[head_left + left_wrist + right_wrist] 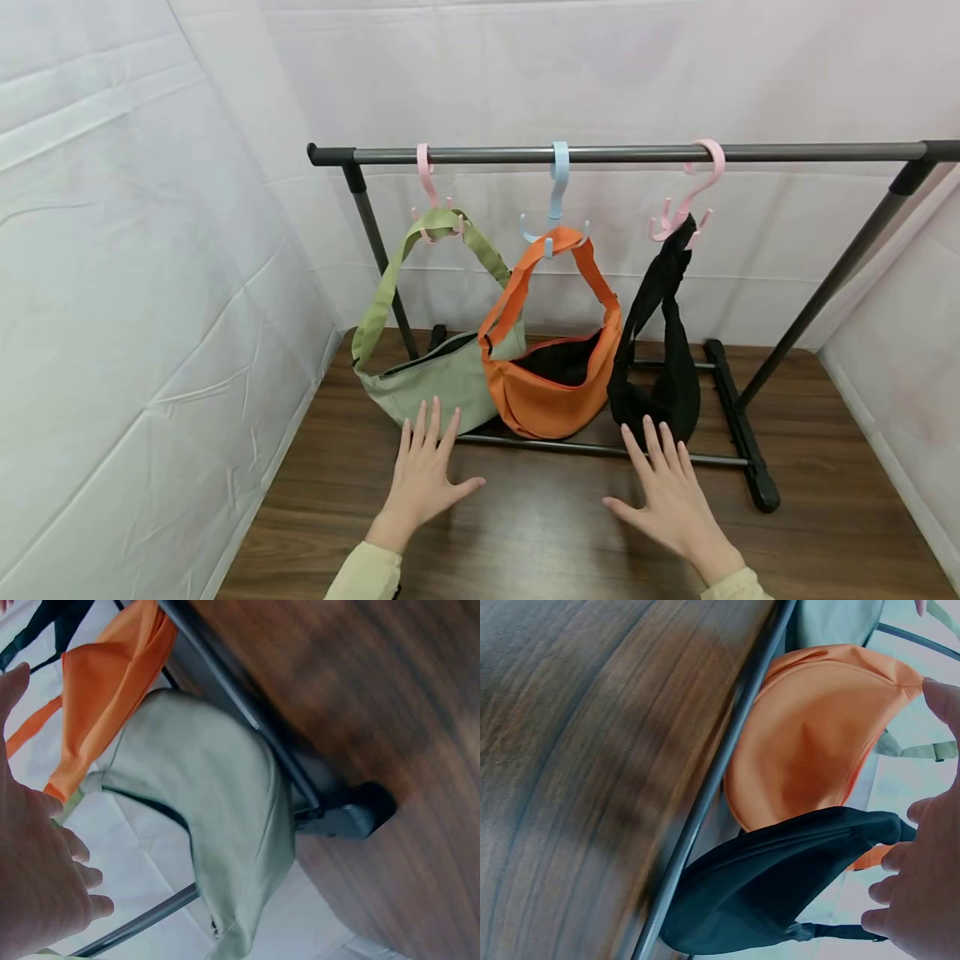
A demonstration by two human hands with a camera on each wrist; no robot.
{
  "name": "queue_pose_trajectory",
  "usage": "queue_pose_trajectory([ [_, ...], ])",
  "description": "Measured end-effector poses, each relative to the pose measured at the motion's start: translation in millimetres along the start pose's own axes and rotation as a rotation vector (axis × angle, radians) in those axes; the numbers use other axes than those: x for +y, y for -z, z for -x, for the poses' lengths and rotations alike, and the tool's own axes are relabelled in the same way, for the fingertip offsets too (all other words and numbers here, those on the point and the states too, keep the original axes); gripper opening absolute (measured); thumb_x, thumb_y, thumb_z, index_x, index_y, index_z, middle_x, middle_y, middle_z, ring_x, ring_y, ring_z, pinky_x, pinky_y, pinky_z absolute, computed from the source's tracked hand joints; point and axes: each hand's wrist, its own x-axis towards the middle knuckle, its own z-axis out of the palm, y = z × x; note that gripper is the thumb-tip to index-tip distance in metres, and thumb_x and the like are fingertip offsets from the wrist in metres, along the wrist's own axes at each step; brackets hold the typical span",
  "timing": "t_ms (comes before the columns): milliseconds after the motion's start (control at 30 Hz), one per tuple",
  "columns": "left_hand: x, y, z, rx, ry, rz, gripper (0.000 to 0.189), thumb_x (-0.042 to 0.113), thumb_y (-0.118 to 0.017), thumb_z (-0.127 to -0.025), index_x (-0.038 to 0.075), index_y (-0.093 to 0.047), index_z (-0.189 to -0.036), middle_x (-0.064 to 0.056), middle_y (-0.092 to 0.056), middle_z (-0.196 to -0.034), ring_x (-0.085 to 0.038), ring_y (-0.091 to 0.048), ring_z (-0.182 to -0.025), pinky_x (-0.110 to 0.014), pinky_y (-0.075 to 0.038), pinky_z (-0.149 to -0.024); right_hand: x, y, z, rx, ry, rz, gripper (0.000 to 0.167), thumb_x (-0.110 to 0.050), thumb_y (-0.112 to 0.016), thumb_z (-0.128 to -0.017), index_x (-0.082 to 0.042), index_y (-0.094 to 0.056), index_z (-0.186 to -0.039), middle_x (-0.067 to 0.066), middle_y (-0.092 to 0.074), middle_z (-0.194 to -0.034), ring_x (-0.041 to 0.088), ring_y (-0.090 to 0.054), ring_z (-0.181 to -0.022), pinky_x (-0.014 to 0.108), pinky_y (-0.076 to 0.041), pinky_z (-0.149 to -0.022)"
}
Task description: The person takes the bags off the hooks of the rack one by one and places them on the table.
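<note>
Three shoulder bags hang side by side in the head view. The sage green bag [442,383] is at the left, its strap looped on a pink hook [426,175]. An orange bag [543,408] with an unzipped top hangs from the blue hook [557,183] in the middle. At the right a black bag [678,383] hangs from another pink hook [708,171]. My left hand [423,483], fingers spread, is held in front of the green bag. My right hand [669,500], likewise spread, is held before the black bag. Neither holds anything.
The hooks ride on the dark top bar [480,156] of a garment rack. Its lower rail [555,447] and black foot [750,467] stand on the wood-grain floor [540,517]. White cloth walls [150,317] enclose the left, back and right.
</note>
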Motion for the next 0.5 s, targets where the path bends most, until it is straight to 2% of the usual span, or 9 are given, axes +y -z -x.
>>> queue_pose_trajectory([
  [200, -4.9, 13.5, -11.2, 0.032, -0.015, -0.045, 0.1, 0.064, -0.062, -0.07, 0.008, -0.023, -0.144, -0.023, -0.012, -0.148, -0.039, -0.013, -0.135, -0.056, -0.018, -0.104, -6, 3, -4.5, 0.035, 0.029, 0.009, 0.094, -0.063, -0.057, -0.076, -0.018, -0.013, -0.147, 0.014, 0.0, -0.151, 0.035, 0.001, -0.137, 0.056, -0.01, -0.105],
  [500, -14.3, 38.8, -30.3, 0.037, -0.028, -0.08, 0.098, 0.064, -0.06, -0.072, 0.009, -0.022, -0.145, -0.021, -0.009, -0.149, -0.037, -0.007, -0.136, -0.052, -0.016, -0.107, -14, 11, -13.0, 0.09, 0.078, 0.056, 0.094, -0.066, -0.053, -0.076, -0.019, -0.014, -0.147, 0.016, -0.007, -0.15, 0.036, -0.005, -0.137, 0.051, -0.007, -0.108],
])
